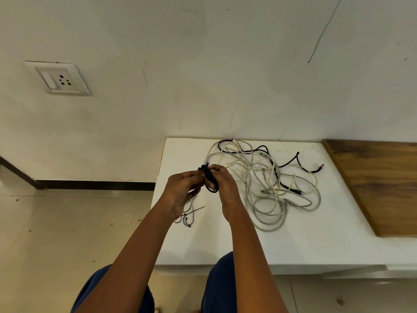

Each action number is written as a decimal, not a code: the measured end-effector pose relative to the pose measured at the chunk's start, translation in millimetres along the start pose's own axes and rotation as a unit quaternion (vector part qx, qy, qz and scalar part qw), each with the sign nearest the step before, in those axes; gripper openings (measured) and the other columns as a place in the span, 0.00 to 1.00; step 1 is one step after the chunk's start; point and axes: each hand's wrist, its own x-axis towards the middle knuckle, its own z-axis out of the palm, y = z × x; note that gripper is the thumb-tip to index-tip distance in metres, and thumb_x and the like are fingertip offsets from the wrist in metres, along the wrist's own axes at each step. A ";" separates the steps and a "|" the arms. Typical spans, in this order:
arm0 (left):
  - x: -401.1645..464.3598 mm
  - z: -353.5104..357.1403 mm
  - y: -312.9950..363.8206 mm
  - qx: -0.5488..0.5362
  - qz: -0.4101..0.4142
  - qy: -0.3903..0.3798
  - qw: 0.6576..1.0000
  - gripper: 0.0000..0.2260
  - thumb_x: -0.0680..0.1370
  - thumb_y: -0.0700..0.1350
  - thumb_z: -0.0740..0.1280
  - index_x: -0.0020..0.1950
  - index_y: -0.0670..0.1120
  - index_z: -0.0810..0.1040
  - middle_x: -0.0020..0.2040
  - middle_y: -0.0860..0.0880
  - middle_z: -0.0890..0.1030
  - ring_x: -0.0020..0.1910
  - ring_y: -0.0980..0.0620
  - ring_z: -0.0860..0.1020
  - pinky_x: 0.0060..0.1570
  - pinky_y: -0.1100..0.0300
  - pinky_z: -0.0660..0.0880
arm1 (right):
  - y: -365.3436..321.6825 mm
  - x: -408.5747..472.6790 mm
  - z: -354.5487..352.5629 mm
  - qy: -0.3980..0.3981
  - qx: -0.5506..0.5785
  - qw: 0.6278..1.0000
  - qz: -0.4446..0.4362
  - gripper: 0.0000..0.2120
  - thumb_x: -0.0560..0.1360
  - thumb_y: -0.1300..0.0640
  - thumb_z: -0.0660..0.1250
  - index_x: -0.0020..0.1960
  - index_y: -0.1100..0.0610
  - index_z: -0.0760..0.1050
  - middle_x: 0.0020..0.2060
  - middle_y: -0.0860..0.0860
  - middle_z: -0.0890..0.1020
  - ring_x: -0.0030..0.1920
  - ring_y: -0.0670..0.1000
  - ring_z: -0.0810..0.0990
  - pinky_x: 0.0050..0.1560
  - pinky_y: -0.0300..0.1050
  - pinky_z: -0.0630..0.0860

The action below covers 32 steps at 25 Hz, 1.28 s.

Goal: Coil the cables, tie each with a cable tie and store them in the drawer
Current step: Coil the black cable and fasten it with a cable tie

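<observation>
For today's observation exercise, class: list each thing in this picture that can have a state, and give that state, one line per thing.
Black cable: coiled into a small bundle, held above the counter.
Left hand: grips the bundle.
Right hand: grips the bundle.
White and grey cables: tangled loose on the white counter.
Second black cable: uncoiled, in the tangle.
Cable ties: lying loose, unused.
Wall socket: nothing plugged in.

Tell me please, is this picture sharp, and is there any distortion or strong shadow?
Head view: mostly sharp, evenly lit; wide-angle bending shows in the tilted wall socket and slanted table edges; only soft shadows under the cables; both hands slightly soft.
</observation>
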 end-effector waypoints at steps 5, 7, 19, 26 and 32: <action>-3.1 0.0 6.2 -0.002 0.010 -0.011 1.000 0.06 0.72 0.35 0.69 0.38 0.42 0.84 0.35 0.45 0.84 0.34 0.54 0.82 0.35 0.68 0.77 | 2.8 -3.3 2.6 0.050 0.010 0.999 -0.006 0.08 0.79 0.61 0.57 0.45 0.53 0.72 0.25 0.43 0.75 0.27 0.35 0.75 0.30 0.22 0.68; -5.7 0.0 7.7 0.025 0.015 -0.026 0.999 0.05 0.72 0.36 0.70 0.39 0.42 0.84 0.38 0.44 0.85 0.36 0.52 0.83 0.37 0.67 0.78 | 3.3 -2.8 2.8 0.070 0.019 0.997 -0.011 0.05 0.80 0.59 0.58 0.48 0.54 0.71 0.32 0.44 0.77 0.29 0.33 0.76 0.30 0.23 0.69; -10.8 5.4 2.2 0.193 0.226 0.057 0.953 0.03 0.69 0.44 0.76 0.40 0.51 0.84 0.37 0.54 0.85 0.39 0.58 0.83 0.45 0.68 0.77 | 2.7 5.0 2.7 0.095 0.068 0.993 0.003 0.05 0.79 0.57 0.61 0.46 0.58 0.71 0.19 0.41 0.71 0.22 0.40 0.68 0.34 0.32 0.69; -10.5 16.0 1.4 0.211 0.351 0.120 0.904 0.06 0.74 0.44 0.71 0.44 0.55 0.81 0.41 0.59 0.82 0.42 0.64 0.79 0.43 0.75 0.72 | 3.6 2.8 4.7 0.093 0.058 0.994 0.018 0.06 0.76 0.57 0.65 0.42 0.58 0.75 0.35 0.50 0.79 0.23 0.41 0.67 0.31 0.31 0.67; -6.8 16.9 2.9 0.261 0.391 0.148 0.870 0.06 0.73 0.39 0.72 0.49 0.45 0.83 0.40 0.53 0.83 0.38 0.63 0.80 0.43 0.76 0.73 | 4.5 4.9 4.5 0.110 0.092 0.989 0.027 0.08 0.75 0.57 0.66 0.41 0.60 0.78 0.24 0.44 0.78 0.21 0.42 0.65 0.25 0.29 0.64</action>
